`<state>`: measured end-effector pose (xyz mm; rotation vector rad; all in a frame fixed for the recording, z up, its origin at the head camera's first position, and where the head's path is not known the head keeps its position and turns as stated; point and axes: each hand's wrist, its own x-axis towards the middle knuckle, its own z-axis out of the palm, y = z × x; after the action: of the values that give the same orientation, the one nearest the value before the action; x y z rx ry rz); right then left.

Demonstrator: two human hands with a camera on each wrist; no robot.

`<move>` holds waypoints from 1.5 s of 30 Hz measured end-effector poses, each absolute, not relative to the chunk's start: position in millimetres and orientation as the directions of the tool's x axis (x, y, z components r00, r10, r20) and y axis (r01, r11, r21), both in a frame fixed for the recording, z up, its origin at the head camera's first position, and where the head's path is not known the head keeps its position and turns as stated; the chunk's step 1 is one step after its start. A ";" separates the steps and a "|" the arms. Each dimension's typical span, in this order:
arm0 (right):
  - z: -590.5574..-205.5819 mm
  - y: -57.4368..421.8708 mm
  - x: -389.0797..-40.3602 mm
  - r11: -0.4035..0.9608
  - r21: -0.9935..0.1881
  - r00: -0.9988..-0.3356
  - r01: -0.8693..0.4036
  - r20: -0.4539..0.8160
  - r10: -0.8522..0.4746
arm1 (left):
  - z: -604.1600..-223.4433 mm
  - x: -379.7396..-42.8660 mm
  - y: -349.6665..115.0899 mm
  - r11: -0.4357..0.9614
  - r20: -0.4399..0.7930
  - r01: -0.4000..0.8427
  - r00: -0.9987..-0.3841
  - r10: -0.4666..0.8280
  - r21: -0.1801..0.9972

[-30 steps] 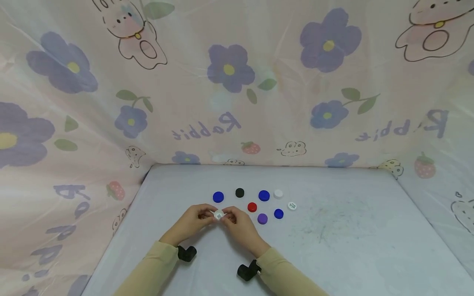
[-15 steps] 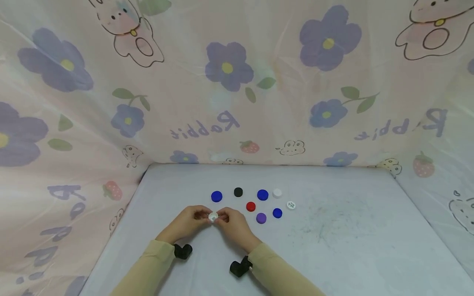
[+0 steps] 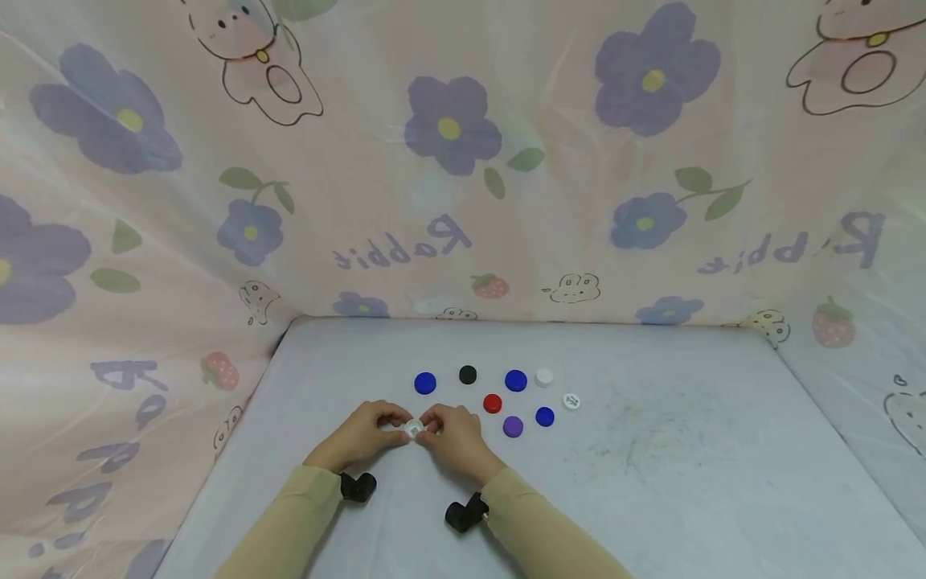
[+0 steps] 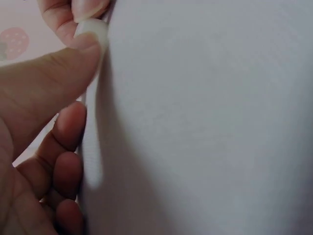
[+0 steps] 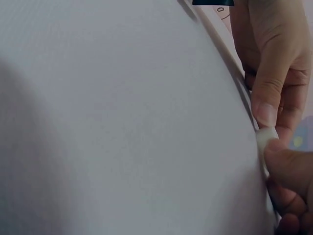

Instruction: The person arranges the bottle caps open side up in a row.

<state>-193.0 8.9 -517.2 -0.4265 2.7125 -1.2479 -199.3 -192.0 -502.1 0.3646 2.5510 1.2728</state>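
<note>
A small white bottle cap [image 3: 414, 429] with a greyish mark on its top is pinched between both hands, low over the table. My left hand [image 3: 365, 434] holds its left side by thumb and fingers; my right hand [image 3: 457, 442] pinches the right side. Seen from the left wrist, the left thumb presses the pale cap [image 4: 98, 30], the other fingers curled below. From the right wrist, thumbs of both hands meet at the cap [image 5: 265, 136]. Whether it touches the table I cannot tell. Nearest to the right hand lie a red cap [image 3: 493, 404] and a purple cap [image 3: 513, 427].
Farther back lie a blue cap [image 3: 425, 383], a black cap [image 3: 468, 375], another blue cap [image 3: 516, 380] and a white cap [image 3: 544, 377]. To the right are a smaller blue cap [image 3: 545, 416] and a white cap with printing [image 3: 571, 400]. A patterned curtain [image 3: 521, 241] borders the white table [image 3: 687, 498].
Both hands have shifted slightly left and toward the person, carrying the white cap with them. Its marked top has changed tilt a little. The other caps lie as before.
</note>
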 end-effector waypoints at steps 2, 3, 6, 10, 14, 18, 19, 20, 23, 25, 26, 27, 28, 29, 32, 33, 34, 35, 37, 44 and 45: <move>-516.3 9.5 -192.6 0.617 -0.763 -0.952 -0.194 -0.005 -0.305 | -500.3 -199.3 -191.6 0.585 -0.134 0.095 -0.932 0.336 0.805; -515.9 9.9 -192.4 0.615 -0.765 -0.952 -0.192 -0.007 -0.305 | -499.5 -199.0 -191.6 0.584 -0.133 0.097 -0.931 0.339 0.806; -515.2 11.4 -191.4 0.611 -0.769 -0.953 -0.188 -0.007 -0.302 | -498.7 -199.0 -191.2 0.577 -0.131 0.099 -0.930 0.343 0.811; -514.8 14.2 -189.9 0.612 -0.768 -0.954 -0.191 -0.003 -0.301 | -500.1 -199.3 -190.4 0.572 -0.134 0.097 -0.928 0.347 0.815; -514.4 16.5 -189.7 0.612 -0.767 -0.951 -0.191 -0.009 -0.309 | -500.7 -198.5 -189.7 0.584 -0.150 0.078 -0.931 0.332 0.808; -511.8 24.5 -189.8 0.568 -0.811 -0.948 -0.140 -0.055 -0.312 | -499.0 -197.5 -189.2 0.599 -0.167 0.052 -0.938 0.304 0.799; -511.0 27.9 -189.5 0.553 -0.824 -0.947 -0.121 -0.071 -0.313 | -498.0 -197.3 -189.0 0.604 -0.170 0.046 -0.940 0.295 0.795; -509.8 32.1 -189.0 0.542 -0.834 -0.945 -0.105 -0.086 -0.315 | -497.1 -197.4 -188.7 0.608 -0.173 0.039 -0.943 0.285 0.793; -505.3 46.8 -187.1 0.509 -0.856 -0.937 -0.087 -0.103 -0.334 | -496.1 -198.1 -188.2 0.620 -0.165 0.021 -0.956 0.242 0.784; -501.3 57.8 -185.1 0.505 -0.858 -0.934 -0.087 -0.107 -0.342 | -494.6 -198.3 -185.3 0.616 -0.146 0.012 -0.968 0.206 0.788; -499.7 63.8 -184.4 0.505 -0.858 -0.934 -0.092 -0.102 -0.344 | -493.4 -198.2 -182.7 0.610 -0.134 0.010 -0.973 0.189 0.792; -498.8 69.6 -183.8 0.505 -0.858 -0.935 -0.099 -0.094 -0.343 | -491.6 -197.9 -179.4 0.602 -0.121 0.009 -0.977 0.175 0.799; -497.8 75.7 -183.1 0.504 -0.857 -0.936 -0.108 -0.083 -0.341 | -488.8 -197.2 -174.8 0.589 -0.110 0.009 -0.980 0.167 0.808; -497.1 81.5 -182.1 0.505 -0.856 -0.941 -0.111 -0.073 -0.331 | -485.9 -196.5 -169.5 0.573 -0.100 0.015 -0.981 0.169 0.820; -496.8 97.2 -178.7 0.517 -0.849 -0.956 -0.113 -0.049 -0.290 | -477.1 -192.4 -152.0 0.539 -0.077 0.046 -0.976 0.204 0.841; -496.1 101.6 -176.8 0.522 -0.846 -0.960 -0.111 -0.045 -0.276 | -475.0 -190.7 -146.3 0.532 -0.071 0.059 -0.973 0.221 0.844; -495.0 105.5 -174.7 0.526 -0.843 -0.963 -0.108 -0.042 -0.265 | -473.4 -188.9 -140.8 0.525 -0.064 0.074 -0.969 0.239 0.848; -493.5 108.9 -172.5 0.528 -0.843 -0.966 -0.106 -0.039 -0.256 | -472.8 -187.4 -135.8 0.518 -0.056 0.088 -0.965 0.256 0.851; -490.2 115.1 -168.4 0.532 -0.840 -0.969 -0.107 -0.032 -0.246 | -472.1 -183.8 -125.8 0.508 -0.042 0.110 -0.959 0.279 0.855; -484.6 137.1 -160.6 0.545 -0.832 -0.984 -0.107 0.010 -0.179 | -478.6 -173.4 -92.9 0.485 -0.036 0.128 -0.948 0.315 0.865; -485.5 140.2 -160.5 0.549 -0.829 -0.986 -0.103 0.012 -0.168 | -479.5 -172.0 -88.9 0.482 -0.038 0.127 -0.948 0.317 0.867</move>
<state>-160.5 140.2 -485.5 -0.2372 2.7040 -1.4401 -172.0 -88.9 -479.5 0.3842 2.5337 1.4575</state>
